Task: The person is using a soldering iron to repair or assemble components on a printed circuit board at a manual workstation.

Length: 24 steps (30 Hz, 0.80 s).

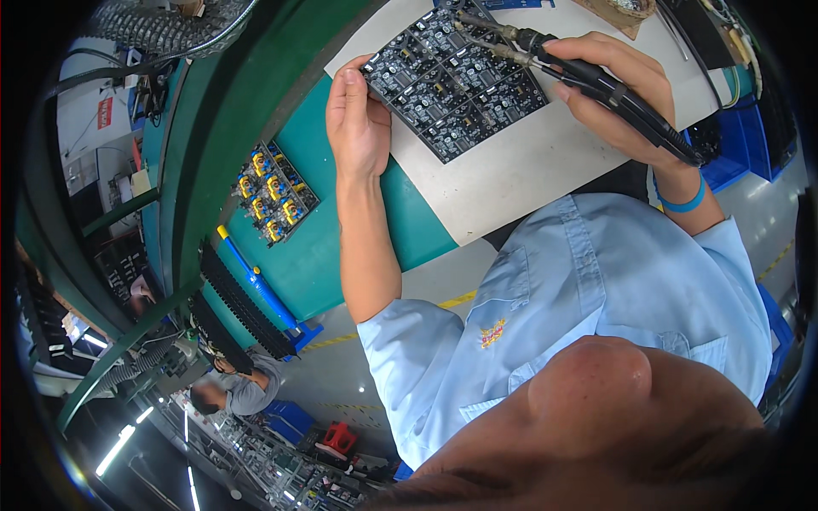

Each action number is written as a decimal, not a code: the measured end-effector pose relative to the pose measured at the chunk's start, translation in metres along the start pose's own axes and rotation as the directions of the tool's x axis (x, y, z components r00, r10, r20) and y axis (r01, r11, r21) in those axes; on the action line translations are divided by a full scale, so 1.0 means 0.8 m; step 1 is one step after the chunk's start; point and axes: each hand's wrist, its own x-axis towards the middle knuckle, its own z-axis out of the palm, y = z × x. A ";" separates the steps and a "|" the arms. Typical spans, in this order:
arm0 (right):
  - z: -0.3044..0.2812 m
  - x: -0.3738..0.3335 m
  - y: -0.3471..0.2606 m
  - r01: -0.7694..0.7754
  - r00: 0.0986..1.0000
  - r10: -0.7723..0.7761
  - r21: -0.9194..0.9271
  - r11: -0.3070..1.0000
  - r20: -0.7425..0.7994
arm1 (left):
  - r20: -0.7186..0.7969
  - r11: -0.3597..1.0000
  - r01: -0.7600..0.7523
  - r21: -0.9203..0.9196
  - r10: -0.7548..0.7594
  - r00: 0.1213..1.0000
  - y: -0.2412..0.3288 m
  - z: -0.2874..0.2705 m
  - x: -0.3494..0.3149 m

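My left hand (360, 128) grips the left corner of a black circuit board panel (447, 94), with the thumb on top and the fingers partly hidden. The panel is divided into several like sections crowded with small components. Closed round the black handle of a pair of soldering tweezers (609, 89) is my right hand (648, 77). Its two metal arms reach left over the panel's upper part, tips apart; whether they touch a component is too small to tell. A pale sheet (477, 200) lies under the panel.
On the green mat (328, 264) at left lie a board with yellow and blue parts (274, 194), a blue desoldering pump (266, 289) and a black ribbed strip (243, 302). Blue bins (745, 140) stand at right. A green frame bar (217, 128) crosses the left side. Another person (247, 387) works farther off.
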 end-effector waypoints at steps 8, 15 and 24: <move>-0.046 -0.042 -0.003 -0.166 0.980 0.152 -0.113 0.980 -0.126 | -0.024 1.000 0.030 0.005 -0.030 0.999 -0.001 -0.004 0.001; -0.062 -0.092 0.019 -0.463 0.791 0.355 -0.107 0.880 -0.498 | -0.064 0.999 0.048 0.020 -0.047 0.997 0.000 0.003 0.002; -0.059 -0.086 0.020 -0.044 0.958 0.027 -0.053 0.998 -0.284 | -0.063 0.306 -0.010 0.952 0.226 0.972 0.013 0.009 -0.011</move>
